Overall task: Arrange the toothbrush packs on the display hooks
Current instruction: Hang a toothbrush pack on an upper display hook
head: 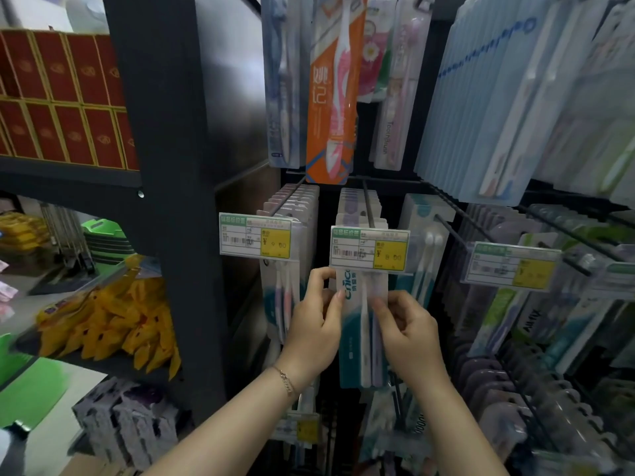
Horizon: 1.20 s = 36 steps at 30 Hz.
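A teal and white toothbrush pack (357,341) hangs at the front of the middle display hook (369,207), just under a price tag (369,249). My left hand (318,324) pinches the pack's left edge near its top. My right hand (409,328) holds the pack's right edge, fingers curled over its front. More packs of the same kind (355,207) hang behind it on that hook. The pack's top and its hanging hole are hidden behind the price tag.
Neighbouring hooks hold pink-brush packs (287,290) on the left and teal packs (424,249) on the right, each with price tags. An orange pack (331,97) hangs above. A dark shelf post (171,201) stands left, with yellow bags (113,321) and red boxes (62,97) beyond.
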### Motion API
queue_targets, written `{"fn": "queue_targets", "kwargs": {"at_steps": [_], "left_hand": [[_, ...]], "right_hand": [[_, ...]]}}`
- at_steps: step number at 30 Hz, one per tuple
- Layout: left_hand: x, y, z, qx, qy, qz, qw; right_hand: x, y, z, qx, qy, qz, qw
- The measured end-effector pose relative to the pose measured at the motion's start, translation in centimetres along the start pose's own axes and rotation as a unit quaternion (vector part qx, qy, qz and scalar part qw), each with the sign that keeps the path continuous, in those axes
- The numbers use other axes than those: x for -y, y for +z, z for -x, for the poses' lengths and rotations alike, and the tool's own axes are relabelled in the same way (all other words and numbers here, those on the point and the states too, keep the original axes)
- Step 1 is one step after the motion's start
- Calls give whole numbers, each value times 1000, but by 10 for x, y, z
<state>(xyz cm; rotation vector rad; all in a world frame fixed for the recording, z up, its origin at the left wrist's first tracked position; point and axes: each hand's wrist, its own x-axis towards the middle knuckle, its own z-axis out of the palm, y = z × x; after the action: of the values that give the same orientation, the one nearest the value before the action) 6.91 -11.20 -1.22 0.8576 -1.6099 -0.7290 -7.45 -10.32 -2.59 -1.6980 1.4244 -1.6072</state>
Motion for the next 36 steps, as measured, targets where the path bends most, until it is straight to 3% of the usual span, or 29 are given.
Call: {"fn": "queue_targets", "kwargs": {"at_steps": [11,15,20,26,32,36], "left_hand": [[19,3,5,-94,-29,-70,993],[19,9,16,-118,25,-105,987],[5,28,23,-8,94,-111,989],[-11,61,18,137,77,-133,979],[-20,104,2,180,16,-140,974],[-24,135,-10,163,-28,-125,978]], "right_hand": [[-4,5,5,23,41,-35,998],[-6,-5,10,6,69,-29,997],[-10,-31,17,-45,51,36,997],[-15,-68,17,-69,30,141,987],[-26,-110,10,-56,14,304,951],[-43,-139,3,-63,56,270,959]]}}
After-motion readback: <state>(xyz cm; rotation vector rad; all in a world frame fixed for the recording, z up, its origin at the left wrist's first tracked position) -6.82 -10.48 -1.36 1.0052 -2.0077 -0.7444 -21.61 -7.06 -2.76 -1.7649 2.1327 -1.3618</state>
